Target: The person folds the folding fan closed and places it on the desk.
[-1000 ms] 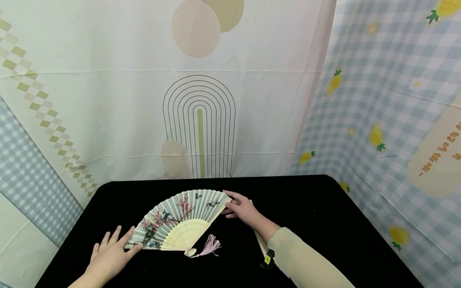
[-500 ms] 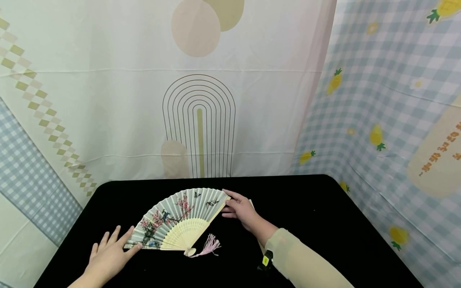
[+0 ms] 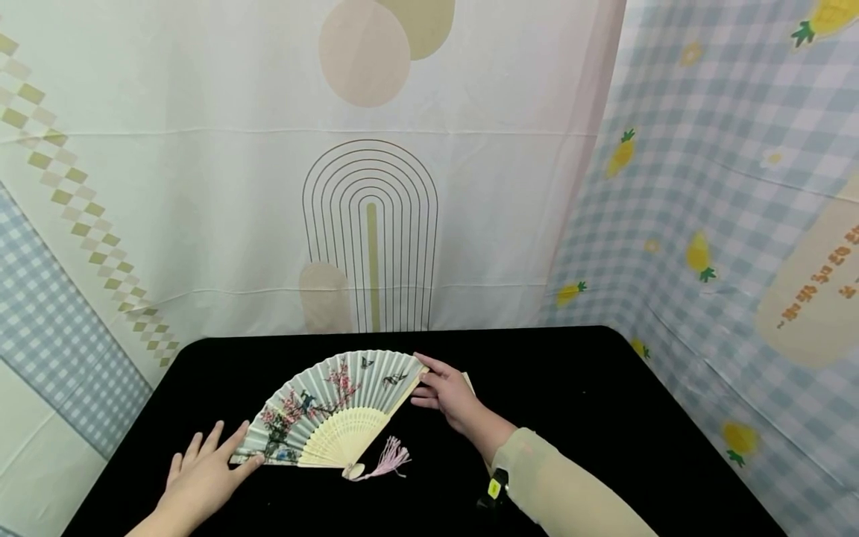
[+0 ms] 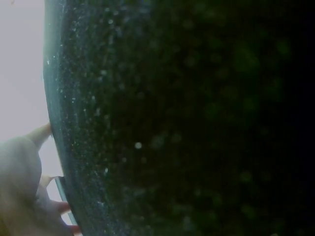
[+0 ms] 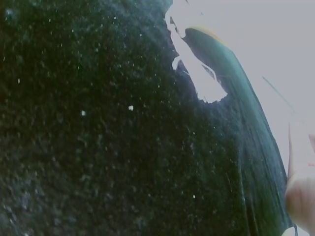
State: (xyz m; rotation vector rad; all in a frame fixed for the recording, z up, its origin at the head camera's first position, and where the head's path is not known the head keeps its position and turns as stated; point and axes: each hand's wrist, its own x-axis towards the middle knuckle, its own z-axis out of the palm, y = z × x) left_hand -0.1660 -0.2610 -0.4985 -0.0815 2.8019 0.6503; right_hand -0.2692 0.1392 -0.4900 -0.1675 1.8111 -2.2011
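An unfolded folding fan [image 3: 322,403], pale with printed pink blossoms, birds and butterflies, lies spread over a black table. Its cream slats meet at the bottom, where a pink tassel [image 3: 392,456] hangs off to the right; the tassel [image 5: 199,78] also shows, washed out, in the right wrist view. My left hand [image 3: 204,477] lies with fingers spread at the fan's left end, thumb and index fingertip touching its edge. At the upper right end, my right hand [image 3: 452,391] pinches the outer slat between thumb and index finger. Both wrist views are mostly dark tabletop.
Partly hidden under the right wrist, a narrow pale strip [image 3: 469,382] lies on the black table [image 3: 577,418]. A dark band with a yellow-green mark [image 3: 494,488] sits by the right sleeve. Patterned curtains [image 3: 470,224] hang behind and beside the table.
The right hand and the fan's right end have shifted very slightly left. The left hand stays where it was.
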